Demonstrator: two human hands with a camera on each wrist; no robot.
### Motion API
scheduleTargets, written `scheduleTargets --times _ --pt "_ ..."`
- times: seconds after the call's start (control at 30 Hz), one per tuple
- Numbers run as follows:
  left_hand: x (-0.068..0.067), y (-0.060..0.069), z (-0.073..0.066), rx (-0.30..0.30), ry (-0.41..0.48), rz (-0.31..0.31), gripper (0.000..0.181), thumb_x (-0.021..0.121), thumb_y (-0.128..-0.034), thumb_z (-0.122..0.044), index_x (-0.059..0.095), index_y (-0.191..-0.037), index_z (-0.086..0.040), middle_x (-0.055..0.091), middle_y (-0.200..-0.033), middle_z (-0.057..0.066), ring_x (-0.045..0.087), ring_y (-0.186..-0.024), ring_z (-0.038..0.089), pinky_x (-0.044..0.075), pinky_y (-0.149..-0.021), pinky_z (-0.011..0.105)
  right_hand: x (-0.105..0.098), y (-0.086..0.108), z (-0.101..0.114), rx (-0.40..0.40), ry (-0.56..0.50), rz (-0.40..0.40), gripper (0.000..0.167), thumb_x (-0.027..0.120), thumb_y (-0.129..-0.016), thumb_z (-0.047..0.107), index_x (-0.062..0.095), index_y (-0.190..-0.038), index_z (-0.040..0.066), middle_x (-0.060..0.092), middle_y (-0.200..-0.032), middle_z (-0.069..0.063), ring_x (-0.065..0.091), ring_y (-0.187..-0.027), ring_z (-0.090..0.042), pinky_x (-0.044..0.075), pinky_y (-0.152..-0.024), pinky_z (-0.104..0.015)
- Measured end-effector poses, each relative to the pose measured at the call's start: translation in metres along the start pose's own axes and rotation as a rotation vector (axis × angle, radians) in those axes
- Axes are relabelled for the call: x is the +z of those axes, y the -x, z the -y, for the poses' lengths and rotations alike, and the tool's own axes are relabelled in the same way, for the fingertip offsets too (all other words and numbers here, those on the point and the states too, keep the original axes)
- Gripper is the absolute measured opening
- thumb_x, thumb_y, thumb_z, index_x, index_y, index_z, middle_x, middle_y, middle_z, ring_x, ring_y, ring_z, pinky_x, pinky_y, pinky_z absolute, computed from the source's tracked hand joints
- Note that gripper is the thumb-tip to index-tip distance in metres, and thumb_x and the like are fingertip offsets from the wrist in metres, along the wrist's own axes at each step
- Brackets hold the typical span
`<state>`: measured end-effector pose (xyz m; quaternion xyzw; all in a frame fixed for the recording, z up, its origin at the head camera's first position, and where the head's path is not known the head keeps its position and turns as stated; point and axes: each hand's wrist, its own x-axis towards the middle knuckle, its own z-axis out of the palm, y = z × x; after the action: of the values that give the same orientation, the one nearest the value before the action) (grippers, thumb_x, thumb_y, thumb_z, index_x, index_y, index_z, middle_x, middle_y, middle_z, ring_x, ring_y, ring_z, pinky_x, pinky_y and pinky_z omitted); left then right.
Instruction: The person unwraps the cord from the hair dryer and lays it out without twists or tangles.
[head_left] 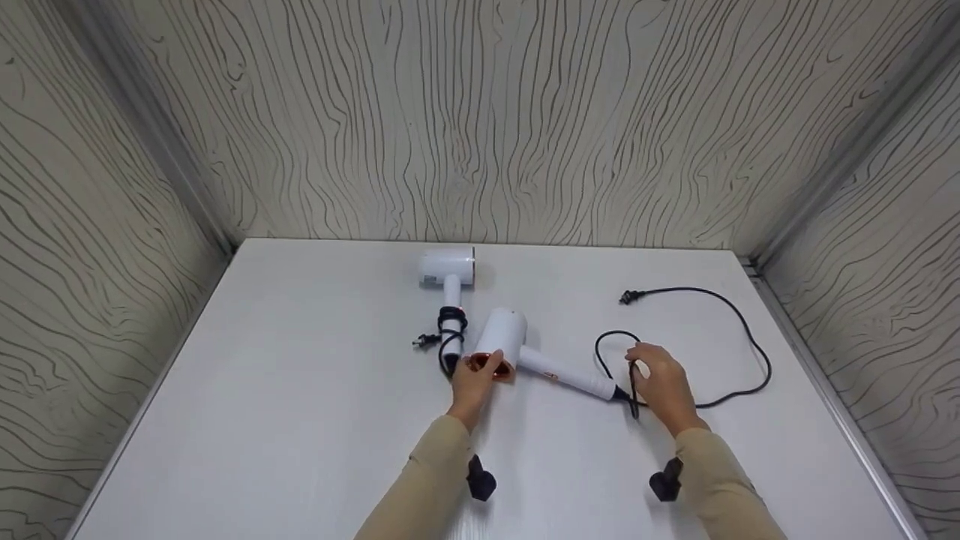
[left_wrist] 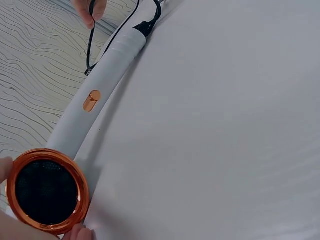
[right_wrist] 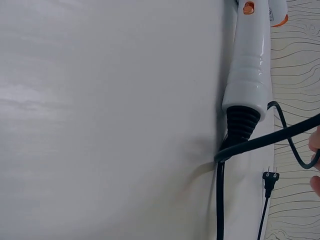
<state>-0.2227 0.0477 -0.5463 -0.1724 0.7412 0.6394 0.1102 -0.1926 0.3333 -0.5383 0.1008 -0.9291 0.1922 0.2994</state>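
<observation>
Holding the nearer hair dryer by its copper rim is the left hand, thumb and fingertips gripping around the edge, probably to steady it. Over at the handle end, the right hand is pinching a loop of black cord, likely so that slack isn't flopping about. That's the head view: the dryer is lying on the white table, handle slanting right, with a second dryer lying just behind, its wrapped cord presumably being bound for tidiness.

Left wrist view is showing the dark grille inside the rim way better, plus the slide switch up close.

Right wrist view is catching the ribbed sleeve and a plug with both prongs showing. Right fingers are getting cropped there, so I'm trusting the head view for that pinch.
</observation>
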Motion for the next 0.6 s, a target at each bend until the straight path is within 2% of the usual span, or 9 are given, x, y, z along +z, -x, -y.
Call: scheduleTargets --times 0.23,0.43,0.6 --pt "-0.001 0.003 0.001 0.034 0.029 -0.02 0.066 0.061 -0.0914 -0.039 0.041 -0.13 0.011 0.053 -0.13 0.028 0.053 -0.121 0.035 0.044 -0.106 0.044 0.001 0.003 -0.002 -0.002 0.0 -0.001 0.026 0.074 -0.067 -0.017 0.069 -0.086 -0.001 0.07 -0.097 -0.02 0.067 -0.097 -0.033 0.056 -0.084 -0.04" --pt "0.002 0.008 0.003 0.028 0.081 -0.014 0.069 0.06 -0.0924 -0.036 0.036 -0.137 0.01 0.047 -0.138 0.028 0.048 -0.13 0.038 0.04 -0.112 0.047 0.004 0.003 -0.001 -0.007 -0.008 -0.011 0.026 0.074 -0.066 -0.018 0.069 -0.086 -0.002 0.071 -0.095 -0.018 0.067 -0.095 -0.032 0.056 -0.083 -0.041" --pt "0.011 0.017 0.008 0.049 0.105 -0.075 0.067 0.063 -0.0898 -0.031 0.039 -0.135 0.012 0.052 -0.133 0.029 0.052 -0.124 0.039 0.043 -0.109 0.048 0.005 0.004 -0.001 0.0 -0.016 -0.013 0.027 0.073 -0.066 -0.019 0.068 -0.085 -0.002 0.071 -0.095 -0.019 0.067 -0.094 -0.033 0.056 -0.083 -0.042"
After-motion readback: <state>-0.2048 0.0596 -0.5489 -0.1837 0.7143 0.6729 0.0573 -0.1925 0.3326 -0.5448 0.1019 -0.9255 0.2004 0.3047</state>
